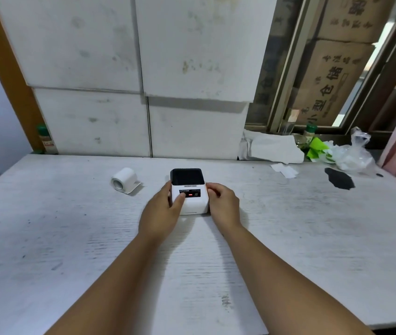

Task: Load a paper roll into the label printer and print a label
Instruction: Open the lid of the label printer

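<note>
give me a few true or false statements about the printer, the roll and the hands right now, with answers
1. Both hands are at the printer. True: the left hand is on its left side with the thumb on the front panel, and the right hand is against its right side.
2. The paper roll is inside the printer. False: it lies on the table, to the left of the printer.
3. The printer lid is closed. True.
4. The right hand holds the roll. False: no hand touches it.
5. A red light shows on the printer's front panel. True.
6. A printed label sticks out of the printer. False: none shows.
</note>
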A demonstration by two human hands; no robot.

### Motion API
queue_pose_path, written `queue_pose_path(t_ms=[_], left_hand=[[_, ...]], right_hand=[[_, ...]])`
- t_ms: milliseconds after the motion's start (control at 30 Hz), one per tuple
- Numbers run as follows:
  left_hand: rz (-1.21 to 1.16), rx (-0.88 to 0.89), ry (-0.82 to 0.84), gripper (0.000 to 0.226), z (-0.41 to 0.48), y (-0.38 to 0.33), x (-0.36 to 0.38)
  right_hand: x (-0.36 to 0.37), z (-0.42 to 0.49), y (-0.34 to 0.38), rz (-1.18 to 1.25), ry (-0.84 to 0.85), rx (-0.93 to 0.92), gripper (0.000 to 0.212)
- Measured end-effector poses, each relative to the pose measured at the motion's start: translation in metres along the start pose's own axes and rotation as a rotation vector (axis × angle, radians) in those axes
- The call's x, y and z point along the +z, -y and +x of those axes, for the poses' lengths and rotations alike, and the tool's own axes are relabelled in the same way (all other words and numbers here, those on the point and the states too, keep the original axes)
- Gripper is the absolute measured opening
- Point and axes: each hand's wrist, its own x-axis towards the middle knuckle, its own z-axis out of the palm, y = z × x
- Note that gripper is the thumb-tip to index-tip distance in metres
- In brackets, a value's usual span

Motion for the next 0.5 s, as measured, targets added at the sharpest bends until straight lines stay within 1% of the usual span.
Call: queue_pose_path(t_ms=[200,267,333,367,433,500], left_hand=[[-0.098,-0.061,-0.005,0.026,-0.0051,-0.0001,-0.0058],[-0.111,-0.069,-0.014,0.032,-0.0058,-0.0023,-0.0062],[-0.137,-0.115,-0.021,0.045,-0.0058,-0.0035,-0.0067],[-0.136,-0.123,-0.023,0.045,-0.0049,-0.0022,-0.0061],[-0.1,-0.074,-0.027,0.028,-0.0049,-0.0015,-0.006],[-0.097,-0.052,-0.048,0.027,-0.005,-0.003,-0.0067]], right_hand=[[-0.0021,-0.0015,-0.0014,0.01,0.036,-0.014,0.028],[-0.0038,-0.0028,0.0,0.014,0.059,-0.025,0.029],[-0.0044,-0.0033,0.0018,0.003,0.069,-0.03,0.03],[-0.0041,-0.0027,0.0018,-0.002,0.067,-0.029,0.031],[-0.0034,-0.0016,0.0008,-0.012,0.061,-0.015,0.033],[-0.0036,-0.0007,0.0,-0.022,0.052,0.0,0.031]])
